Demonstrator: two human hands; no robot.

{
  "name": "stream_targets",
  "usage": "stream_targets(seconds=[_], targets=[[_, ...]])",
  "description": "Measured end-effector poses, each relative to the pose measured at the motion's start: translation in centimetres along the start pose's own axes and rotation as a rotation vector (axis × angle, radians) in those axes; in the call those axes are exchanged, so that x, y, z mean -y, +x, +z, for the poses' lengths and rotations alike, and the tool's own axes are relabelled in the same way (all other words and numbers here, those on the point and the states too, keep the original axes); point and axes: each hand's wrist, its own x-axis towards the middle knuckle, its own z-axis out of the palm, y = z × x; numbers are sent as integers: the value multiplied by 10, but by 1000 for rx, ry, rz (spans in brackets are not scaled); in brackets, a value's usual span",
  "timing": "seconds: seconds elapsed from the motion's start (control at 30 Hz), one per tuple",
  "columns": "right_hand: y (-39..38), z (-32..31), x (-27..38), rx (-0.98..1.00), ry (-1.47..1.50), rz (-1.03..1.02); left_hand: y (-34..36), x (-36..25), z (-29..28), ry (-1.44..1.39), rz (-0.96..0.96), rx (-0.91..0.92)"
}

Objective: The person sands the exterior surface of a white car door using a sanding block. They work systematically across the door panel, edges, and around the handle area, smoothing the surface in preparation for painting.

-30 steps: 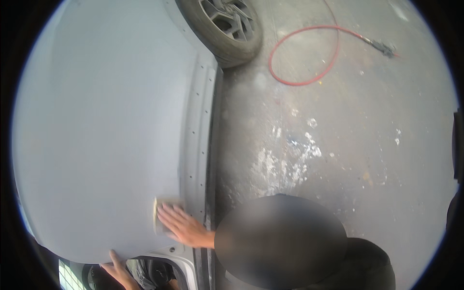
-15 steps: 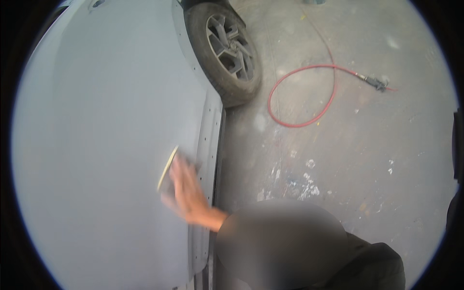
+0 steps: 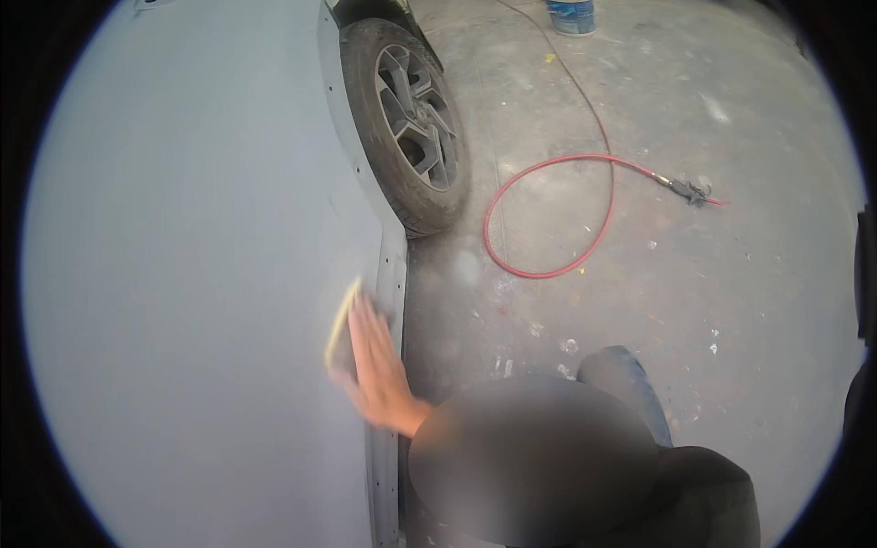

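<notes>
My right hand (image 3: 376,370) lies on a grey, primer-like car body panel (image 3: 201,274), near its right edge. Under its fairly straight fingers is a dark sanding pad (image 3: 343,342) with a pale yellow edge, pressed against the surface. Motion smears the pad slightly, and the palm hides part of it. Beside the hand runs the panel's edge strip (image 3: 387,283), dotted with small holes. My left hand is out of view.
A car wheel (image 3: 416,119) stands beyond the hand. On the stained concrete floor lies a looped red hose (image 3: 512,267) with a dark fitting (image 3: 690,192). A blue bucket (image 3: 573,16) stands far back. A blurred oval covers the lower middle, beside my denim-clad knee (image 3: 630,388).
My right hand has slid the pad rightward over the panel, closer to its edge strip. The view has shifted, bringing in my knee and more of the blue bucket.
</notes>
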Motion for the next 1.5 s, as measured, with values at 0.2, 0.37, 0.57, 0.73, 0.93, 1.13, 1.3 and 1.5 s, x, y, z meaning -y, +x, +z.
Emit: stream_targets(seconds=[0.2,0.37,0.57,0.73,0.93,1.13,1.3,1.5], targets=[[38,-12,-20,30,-25,69,15,-6,-29,-220,-196,43],[27,-10,-18,32,-37,-7,32,-5,-49,-424,-325,101],[-13,-16,-18,79,144,17,43,-11,-94,-517,-419,157],[62,-8,-72,-123,363,494,54,-16,-95,-536,-440,201],[7,2,-80,-20,343,520,59,-23,-94,-490,-430,167],[106,-13,-154,-207,616,716,77,11,-136,-1644,-899,110],[66,-7,-149,-111,533,607,56,-19,-112,-1055,-698,126],[72,-16,-162,-118,555,557,21,-71,-48,-423,-423,112]])
